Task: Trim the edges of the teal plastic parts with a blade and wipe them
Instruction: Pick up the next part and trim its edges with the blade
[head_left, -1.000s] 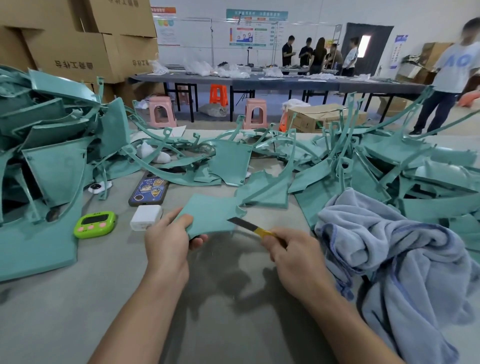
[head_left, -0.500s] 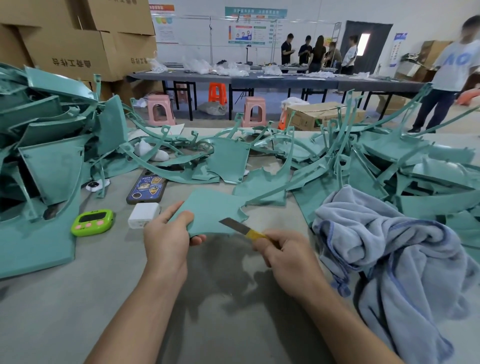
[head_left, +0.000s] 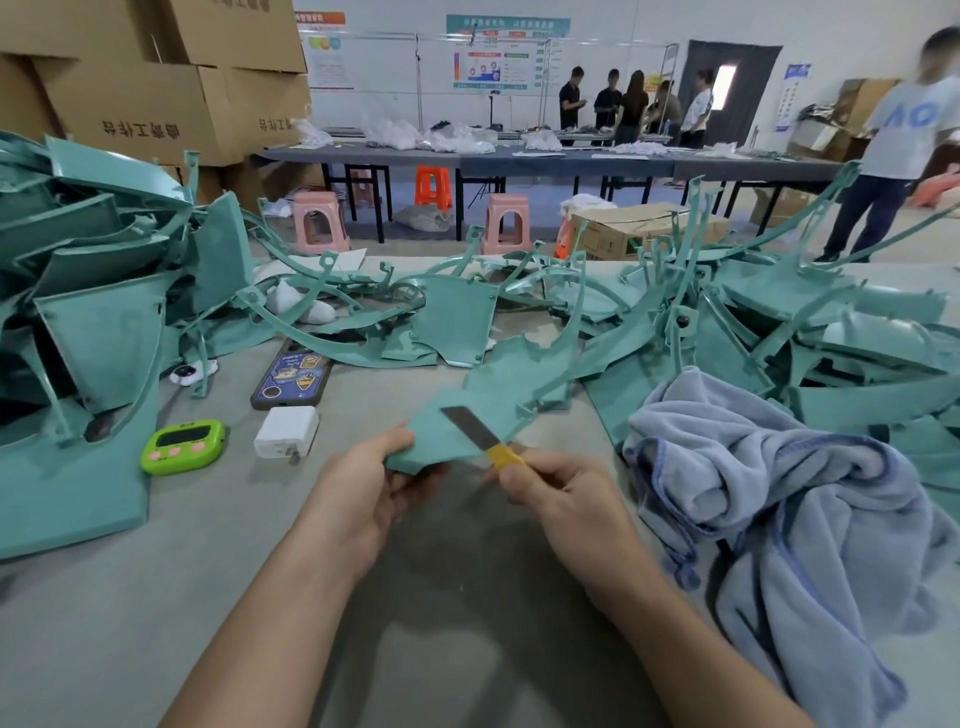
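Centrally, just above the grey counter (head_left: 156, 597), the flat teal part (head_left: 431, 439) is pinched at its near edge by the left grip (head_left: 363, 488), while the right grip (head_left: 561, 493) clasps a yellow-handled blade (head_left: 467, 423) laid across its face, a crumpled blue towel (head_left: 779, 493) lying just right.

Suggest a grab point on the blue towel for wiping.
Probably the humped fold on the blue towel, on its left side, pinched from above: the folds stand up off the table there, closest to the right hand, which holds the blade.
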